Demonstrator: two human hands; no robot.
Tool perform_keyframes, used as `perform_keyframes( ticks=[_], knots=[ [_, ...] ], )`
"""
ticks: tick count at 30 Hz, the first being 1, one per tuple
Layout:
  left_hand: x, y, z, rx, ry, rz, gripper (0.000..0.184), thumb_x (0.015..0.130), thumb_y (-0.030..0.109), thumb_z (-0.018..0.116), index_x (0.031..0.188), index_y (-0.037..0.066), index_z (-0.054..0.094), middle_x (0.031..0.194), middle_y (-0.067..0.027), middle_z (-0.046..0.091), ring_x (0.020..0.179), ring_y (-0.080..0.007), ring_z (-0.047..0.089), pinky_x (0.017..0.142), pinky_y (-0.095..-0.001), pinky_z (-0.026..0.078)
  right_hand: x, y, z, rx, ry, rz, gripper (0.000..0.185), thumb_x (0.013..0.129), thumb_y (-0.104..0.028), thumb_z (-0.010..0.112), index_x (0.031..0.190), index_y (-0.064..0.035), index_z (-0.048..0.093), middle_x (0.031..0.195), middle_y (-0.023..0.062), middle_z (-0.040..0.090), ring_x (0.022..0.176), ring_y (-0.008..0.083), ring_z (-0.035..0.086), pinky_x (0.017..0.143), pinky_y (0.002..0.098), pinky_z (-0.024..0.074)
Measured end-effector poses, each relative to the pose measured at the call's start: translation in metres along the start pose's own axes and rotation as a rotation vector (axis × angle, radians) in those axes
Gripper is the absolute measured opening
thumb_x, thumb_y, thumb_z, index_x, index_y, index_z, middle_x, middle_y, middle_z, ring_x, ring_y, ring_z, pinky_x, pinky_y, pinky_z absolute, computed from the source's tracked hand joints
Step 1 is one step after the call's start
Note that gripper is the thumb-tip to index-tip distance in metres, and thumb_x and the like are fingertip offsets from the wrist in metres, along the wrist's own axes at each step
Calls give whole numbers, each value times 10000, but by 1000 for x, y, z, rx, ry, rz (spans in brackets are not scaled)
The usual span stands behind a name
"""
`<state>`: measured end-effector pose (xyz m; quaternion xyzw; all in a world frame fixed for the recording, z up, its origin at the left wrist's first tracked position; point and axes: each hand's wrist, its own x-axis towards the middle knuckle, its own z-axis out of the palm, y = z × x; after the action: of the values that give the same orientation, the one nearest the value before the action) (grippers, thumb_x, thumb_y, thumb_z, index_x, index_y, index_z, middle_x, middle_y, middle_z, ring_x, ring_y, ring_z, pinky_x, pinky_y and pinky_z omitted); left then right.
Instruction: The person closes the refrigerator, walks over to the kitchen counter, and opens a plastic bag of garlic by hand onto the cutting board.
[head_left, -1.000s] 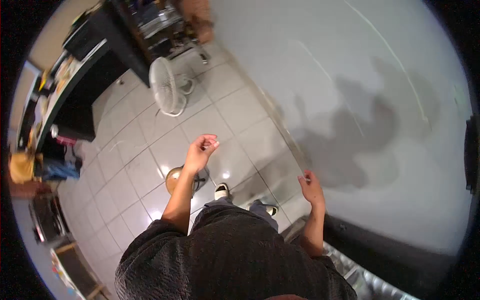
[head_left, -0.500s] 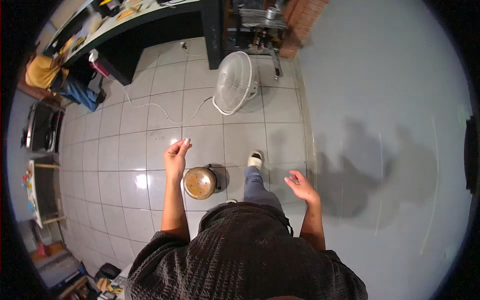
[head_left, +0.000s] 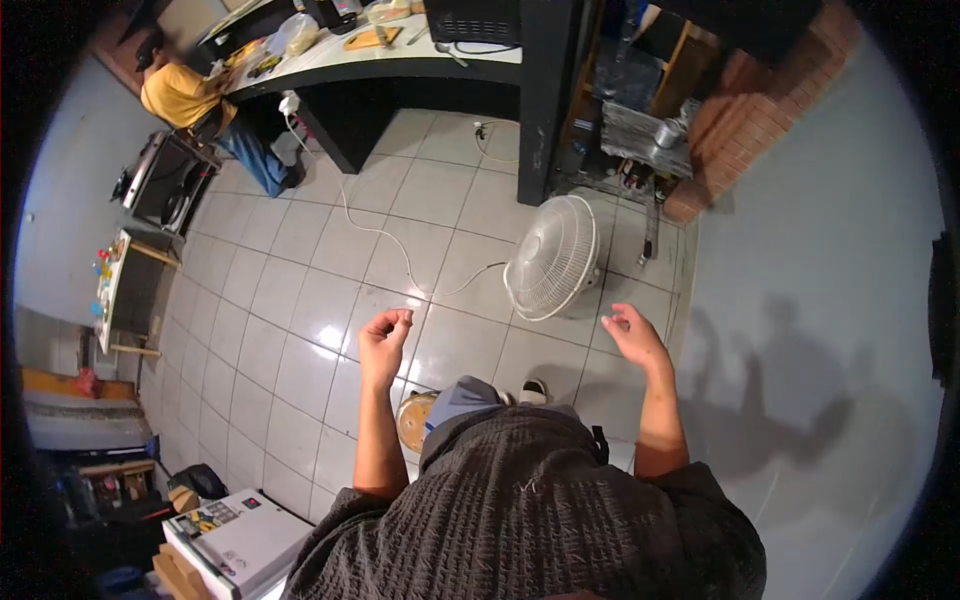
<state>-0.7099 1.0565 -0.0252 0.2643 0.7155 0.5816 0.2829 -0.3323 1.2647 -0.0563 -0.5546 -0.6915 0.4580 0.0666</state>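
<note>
My left hand (head_left: 384,345) is raised in front of my body, its fingers curled in and pressed to the thumb. Whatever it holds, if anything, is too small to make out. On the other side, my right hand (head_left: 636,335) hangs in the air with fingers loosely bent and apart, holding nothing. Ahead, between the two hands, a white fan (head_left: 553,258) stands on the tiled floor, its round grille tilted; neither hand touches it. Beside my left forearm, a round brownish metal pot or stool-like thing (head_left: 414,424) is partly hidden by my leg.
A white cord (head_left: 385,233) runs across the floor from the fan toward the counter (head_left: 400,66). A person in a yellow top (head_left: 180,95) works at its far left. A cluttered metal stand (head_left: 640,140) is by the brick column (head_left: 750,110). A white box (head_left: 240,540) lies lower left.
I have stepped forward, and the fan and counter appear nearer. The round metal thing has slipped back beside my leg. Both hands keep nearly the same pose.
</note>
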Motion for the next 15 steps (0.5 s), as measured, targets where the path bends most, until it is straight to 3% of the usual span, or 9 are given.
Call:
perform_keyframes(
  ticks=[6, 12, 15],
  knots=[
    [57, -25, -12, 24, 60, -28, 145, 869, 130, 710, 907, -9, 689, 808, 10, 651, 743, -64, 563, 707, -219, 448, 89, -38, 31, 53, -103, -84, 601, 894, -441, 626, 1318, -37, 488, 1195, 187, 606, 1066, 292, 607, 899, 394, 485],
    [167, -39, -36, -63, 23, -157, 177, 881, 153, 704, 958, -6, 698, 843, 0, 658, 789, -77, 574, 754, -224, 444, 151, -109, 85, 33, -380, -30, 624, 903, -450, 614, 1341, -29, 469, 1223, 191, 594, 1108, 293, 585, 927, 374, 467],
    [243, -35, -58, -100, -54, -112, 182, 905, 110, 597, 1006, -7, 693, 803, 23, 609, 797, -71, 535, 744, -217, 415, 200, -151, 103, 6, -320, 0, 613, 901, -449, 617, 1328, -30, 483, 1215, 205, 595, 1113, 291, 585, 926, 367, 464]
  ],
)
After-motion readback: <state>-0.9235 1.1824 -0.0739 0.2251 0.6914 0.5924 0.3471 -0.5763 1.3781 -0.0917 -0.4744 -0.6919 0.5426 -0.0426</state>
